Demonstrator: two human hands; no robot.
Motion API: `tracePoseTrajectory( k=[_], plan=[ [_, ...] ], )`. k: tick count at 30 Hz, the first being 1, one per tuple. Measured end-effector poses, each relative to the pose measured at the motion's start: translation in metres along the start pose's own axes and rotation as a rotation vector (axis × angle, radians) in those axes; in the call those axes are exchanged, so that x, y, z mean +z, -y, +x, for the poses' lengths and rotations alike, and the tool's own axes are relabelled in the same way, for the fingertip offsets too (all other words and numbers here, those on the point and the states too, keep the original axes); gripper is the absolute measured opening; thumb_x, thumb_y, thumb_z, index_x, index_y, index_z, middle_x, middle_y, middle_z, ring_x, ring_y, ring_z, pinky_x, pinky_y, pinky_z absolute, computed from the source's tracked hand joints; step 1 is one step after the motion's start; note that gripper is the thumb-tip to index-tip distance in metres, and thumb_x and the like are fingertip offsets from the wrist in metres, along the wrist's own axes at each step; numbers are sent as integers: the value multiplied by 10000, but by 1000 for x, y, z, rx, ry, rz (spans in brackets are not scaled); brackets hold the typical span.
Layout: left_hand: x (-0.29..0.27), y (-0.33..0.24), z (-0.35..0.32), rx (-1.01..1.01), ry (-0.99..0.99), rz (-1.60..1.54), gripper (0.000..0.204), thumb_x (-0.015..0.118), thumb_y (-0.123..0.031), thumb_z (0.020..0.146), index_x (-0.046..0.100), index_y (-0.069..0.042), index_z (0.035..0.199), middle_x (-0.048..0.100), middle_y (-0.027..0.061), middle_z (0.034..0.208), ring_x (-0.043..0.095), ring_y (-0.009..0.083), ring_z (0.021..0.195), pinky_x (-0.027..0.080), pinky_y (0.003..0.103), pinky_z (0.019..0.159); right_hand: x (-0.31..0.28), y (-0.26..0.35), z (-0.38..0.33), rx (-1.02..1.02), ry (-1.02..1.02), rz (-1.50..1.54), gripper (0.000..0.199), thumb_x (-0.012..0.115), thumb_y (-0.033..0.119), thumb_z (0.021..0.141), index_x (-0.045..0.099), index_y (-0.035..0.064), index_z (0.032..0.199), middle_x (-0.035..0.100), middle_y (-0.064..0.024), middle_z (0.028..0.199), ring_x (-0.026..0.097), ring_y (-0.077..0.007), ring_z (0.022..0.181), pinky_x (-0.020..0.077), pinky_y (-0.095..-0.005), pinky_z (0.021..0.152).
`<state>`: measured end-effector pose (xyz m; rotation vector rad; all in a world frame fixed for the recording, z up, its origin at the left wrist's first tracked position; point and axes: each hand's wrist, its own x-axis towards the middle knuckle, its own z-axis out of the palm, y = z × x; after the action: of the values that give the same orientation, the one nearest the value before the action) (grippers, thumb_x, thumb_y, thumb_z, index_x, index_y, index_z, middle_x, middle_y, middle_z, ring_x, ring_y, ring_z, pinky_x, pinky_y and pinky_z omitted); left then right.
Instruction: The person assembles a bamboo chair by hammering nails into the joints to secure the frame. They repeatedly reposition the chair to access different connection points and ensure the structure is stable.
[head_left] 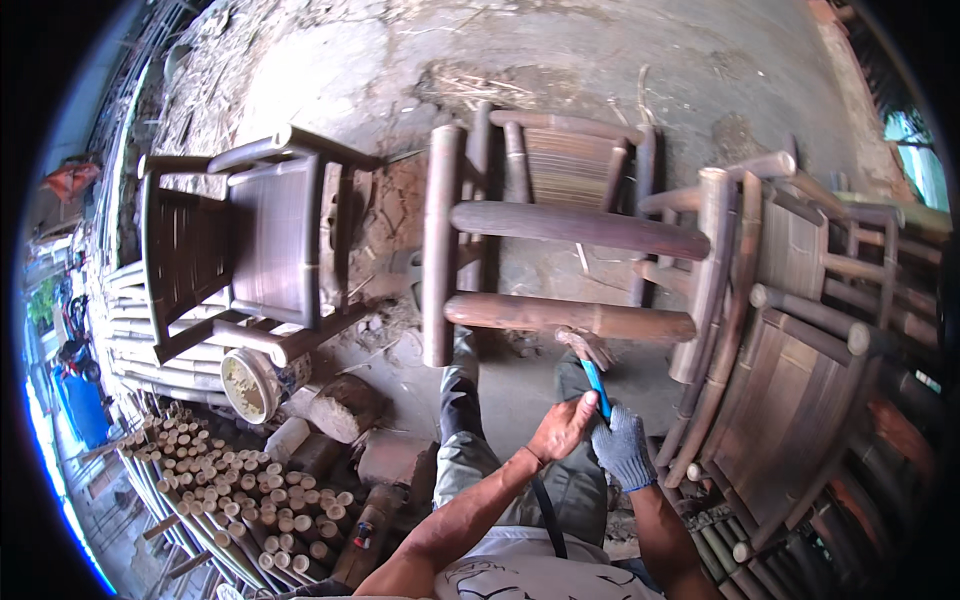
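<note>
My right hand (622,448), in a grey knitted glove, has its grip closed round the near end of a slim blue-handled tool (594,385)! My bare left hand (562,430) is right there too, thumb against the handle; how far its fingers wrap, I cannot tell from here. The tool slants far and left above the grey-trousered right leg (582,500), and a rough brown piece (585,347) shows at its far end, joined or not, I can't make out. Just beyond: a dark-and-brown bamboo frame (580,315) of thick round poles. Dark slatted bamboo chair (275,235) over on the left, brown bamboo chairs (785,400) crowding the right, cut bamboo poles (290,520) bundled near left!
</note>
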<state>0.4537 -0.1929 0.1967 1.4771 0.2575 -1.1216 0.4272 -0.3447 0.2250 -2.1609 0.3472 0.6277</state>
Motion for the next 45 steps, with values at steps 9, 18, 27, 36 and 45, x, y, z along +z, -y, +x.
tracePoseTrajectory(
  k=[9, 18, 27, 36, 45],
  plan=[
    [122, -45, 55, 258, -52, -301, 181, 693, -121, 902, 675, 26, 1005, 686, 35, 922, 617, 108, 844, 494, 253, 795, -119, -56, -15, 366, -236, 629, 164, 599, 194, 970, 598, 38, 920, 503, 27, 608, 467, -88, 439, 375, -277, 411],
    [144, -63, 116, 359, -49, 64, 166, 704, -141, 879, 694, 4, 958, 707, 56, 884, 638, 114, 818, 510, 270, 740, -165, -99, 18, 572, -153, 1051, 219, 613, 306, 959, 576, 90, 955, 435, 34, 568, 375, -74, 362, 310, -255, 319],
    [62, -101, 281, 502, -725, 328, 200, 644, -254, 932, 700, -68, 978, 698, 103, 881, 650, 186, 795, 510, 335, 728, -221, -198, 78, 706, -368, 1224, 196, 636, 360, 924, 553, 182, 938, 502, 36, 634, 456, -105, 441, 381, -318, 360],
    [29, -107, 360, 781, -1001, 911, 90, 620, -225, 904, 617, -139, 878, 656, 73, 827, 662, 296, 768, 518, 407, 662, -211, -226, 94, 638, -181, 1019, 84, 491, 235, 978, 469, 155, 991, 457, 14, 614, 407, -107, 378, 403, -326, 291],
    [30, -104, 361, 688, -1042, 940, 102, 632, -249, 908, 613, -150, 897, 670, 55, 856, 664, 290, 783, 516, 405, 650, -180, -241, 45, 844, -320, 1150, 224, 490, 258, 1001, 506, 205, 1218, 462, 14, 592, 408, -121, 364, 381, -343, 297]
  ],
)
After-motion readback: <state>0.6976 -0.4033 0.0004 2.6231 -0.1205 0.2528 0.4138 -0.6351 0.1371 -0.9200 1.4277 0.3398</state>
